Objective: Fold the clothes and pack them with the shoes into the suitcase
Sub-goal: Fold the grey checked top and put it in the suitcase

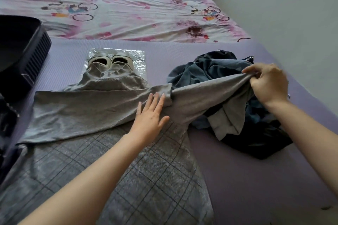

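**Sleeve held taut**

The grey knit garment with a checked panel [82, 109] lies spread flat. The left hand [150, 113] presses its middle, fingers straight and slightly apart. The right hand [268, 82] pinches its sleeve end over the dark crumpled clothes [210, 67] at its right. Pale slip-on shoes [108, 61] sit at its top edge, and the black ribbed suitcase [27, 51] lies to its left.

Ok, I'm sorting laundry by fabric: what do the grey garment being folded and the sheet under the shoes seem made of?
The grey garment looks like soft matte fine knit, perhaps cotton blend: it drapes and creases loosely. The sheet under the shoes looks like thin clear plastic: glossy, crinkled, glinting.
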Motion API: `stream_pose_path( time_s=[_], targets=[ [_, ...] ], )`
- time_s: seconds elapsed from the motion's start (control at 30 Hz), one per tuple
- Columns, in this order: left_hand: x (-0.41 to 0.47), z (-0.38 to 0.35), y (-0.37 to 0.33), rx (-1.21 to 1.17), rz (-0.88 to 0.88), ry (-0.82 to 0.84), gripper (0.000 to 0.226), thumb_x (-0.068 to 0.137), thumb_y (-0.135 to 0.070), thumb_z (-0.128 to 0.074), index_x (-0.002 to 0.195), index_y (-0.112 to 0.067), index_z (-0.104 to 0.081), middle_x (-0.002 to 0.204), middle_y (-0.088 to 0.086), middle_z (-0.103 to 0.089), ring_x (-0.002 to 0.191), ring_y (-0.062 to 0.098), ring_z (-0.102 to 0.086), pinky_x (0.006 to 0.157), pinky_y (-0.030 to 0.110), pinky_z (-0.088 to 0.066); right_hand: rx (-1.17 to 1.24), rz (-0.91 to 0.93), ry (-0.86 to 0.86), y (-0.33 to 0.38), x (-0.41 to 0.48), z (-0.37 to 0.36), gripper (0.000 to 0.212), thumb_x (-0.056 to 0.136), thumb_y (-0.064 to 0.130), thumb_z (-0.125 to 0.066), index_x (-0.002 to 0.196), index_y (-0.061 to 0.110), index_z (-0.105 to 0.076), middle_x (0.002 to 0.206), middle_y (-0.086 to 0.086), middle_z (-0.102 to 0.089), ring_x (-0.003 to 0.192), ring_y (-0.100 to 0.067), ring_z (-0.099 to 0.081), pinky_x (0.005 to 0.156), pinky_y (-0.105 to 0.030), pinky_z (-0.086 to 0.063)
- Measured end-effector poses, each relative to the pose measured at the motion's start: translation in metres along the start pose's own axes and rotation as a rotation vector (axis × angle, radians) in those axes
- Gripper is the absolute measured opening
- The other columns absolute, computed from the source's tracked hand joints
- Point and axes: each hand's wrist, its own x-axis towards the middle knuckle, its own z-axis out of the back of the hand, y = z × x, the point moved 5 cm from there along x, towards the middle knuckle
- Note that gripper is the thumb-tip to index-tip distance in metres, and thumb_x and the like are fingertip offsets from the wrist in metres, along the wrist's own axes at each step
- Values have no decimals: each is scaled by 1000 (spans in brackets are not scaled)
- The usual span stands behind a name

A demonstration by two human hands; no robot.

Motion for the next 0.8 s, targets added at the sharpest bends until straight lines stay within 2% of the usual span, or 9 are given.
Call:
stream_pose_path(
  time_s=[0.1,0.13,0.23,0.27,0.33,0.4,0.5,0.7,0.8],
  targets=[
    [6,-18,2,35,24,151,65,99,-45,-29,151,-22,3,159,0,0,146,13,5,117,47,4,145,91,239,-2,-19,-24,45,71,-9,-49,92,19,-76,101,-7,-72,103,-27,-61,98,-45,-44],
    [6,-19,3,29,19,128,62,100,-42,-31,151,-20,-3,159,1,-6,146,14,-1,118,46,1,206,79,282,-1,-24,-28,46,70,-6,-47,93,21,-76,106,-2,-71,106,-21,-60,101,-40,-43],
    [8,-1,5,-94,-21,-210,50,99,-27,-41,146,-15,-29,151,5,-33,138,21,-30,115,40,-22,369,24,232,18,-22,-28,38,75,10,-48,100,23,-73,103,3,-69,91,-9,-58,91,-27,-46],
    [11,4,8,-131,1,-244,50,98,-26,-43,146,-15,-31,150,5,-34,136,22,-35,113,42,-26,366,49,207,30,-21,-30,31,81,12,-51,103,22,-72,96,3,-68,85,-9,-55,88,-28,-46],
    [16,-3,16,-71,72,-93,57,98,-34,-43,149,-20,-21,156,2,-20,142,21,-21,115,47,-19,231,183,229,62,-19,-45,23,89,22,-57,109,21,-70,93,5,-64,97,-19,-51,96,-37,-39],
    [22,-19,23,74,96,130,60,98,-41,-38,151,-24,-14,159,0,-7,146,18,-4,115,53,-11,-17,287,360,87,-20,-72,30,91,39,-56,114,22,-66,105,1,-65,111,-24,-44,99,-37,-30],
    [25,-35,31,112,53,291,63,97,-48,-35,150,-30,-7,159,0,6,145,16,10,113,61,-4,-296,259,515,87,-23,-102,36,89,49,-56,108,20,-68,112,-4,-65,116,-26,-42,96,-36,-31],
    [24,-40,33,135,37,349,66,92,-60,-33,148,-41,-3,157,1,18,143,18,20,110,64,5,-354,217,524,71,-31,-92,34,82,54,-62,93,23,-67,108,-4,-61,112,-26,-43,95,-36,-31],
    [20,-43,30,148,18,353,64,91,-61,-33,146,-46,-2,155,2,24,142,21,25,109,66,7,-287,187,580,71,-32,-89,30,80,56,-64,79,26,-64,96,-1,-65,107,-24,-43,93,-36,-31]
  ],
)
